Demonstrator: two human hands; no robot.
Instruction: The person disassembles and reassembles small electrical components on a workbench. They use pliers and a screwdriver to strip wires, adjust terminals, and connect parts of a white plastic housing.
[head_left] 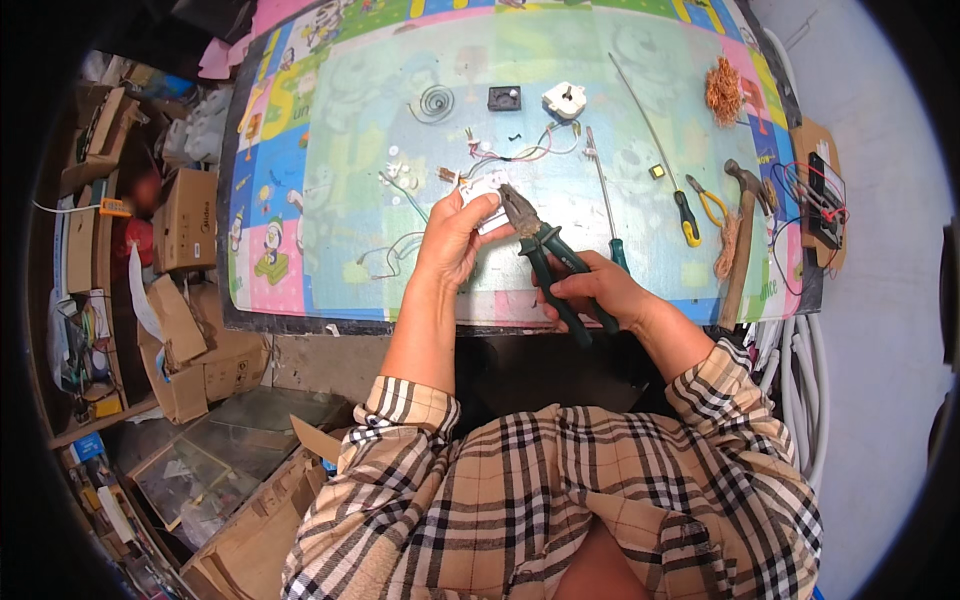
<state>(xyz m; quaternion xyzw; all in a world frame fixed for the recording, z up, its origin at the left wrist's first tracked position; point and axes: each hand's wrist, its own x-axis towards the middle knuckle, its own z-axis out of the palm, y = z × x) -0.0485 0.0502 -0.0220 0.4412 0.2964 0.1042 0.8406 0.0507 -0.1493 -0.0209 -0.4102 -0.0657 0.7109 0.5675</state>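
Note:
My left hand point(450, 240) grips a white plastic piece point(480, 183) with thin wires at its left. My right hand point(605, 290) is closed on the dark green handles of combination pliers point(550, 258), whose metal jaws touch or overlap the white piece; whether they bite on it is hard to tell. A bundle of coloured wires point(515, 155) with white connectors lies just beyond. Farther back are a spiral spring point(437, 103), a small black square part point(505, 98) and a white housing point(563, 100). A green-handled screwdriver point(618, 255) lies beside my right hand.
On the mat-covered table point(270, 260), a yellow-green screwdriver point(688, 218), small yellow pliers point(712, 200), a hammer point(740, 230) and copper wire point(722, 92) lie rightward. A black device point(826, 195) with leads sits at the right edge. Cardboard boxes point(183, 220) crowd the left; a wall point(880, 300) borders the right.

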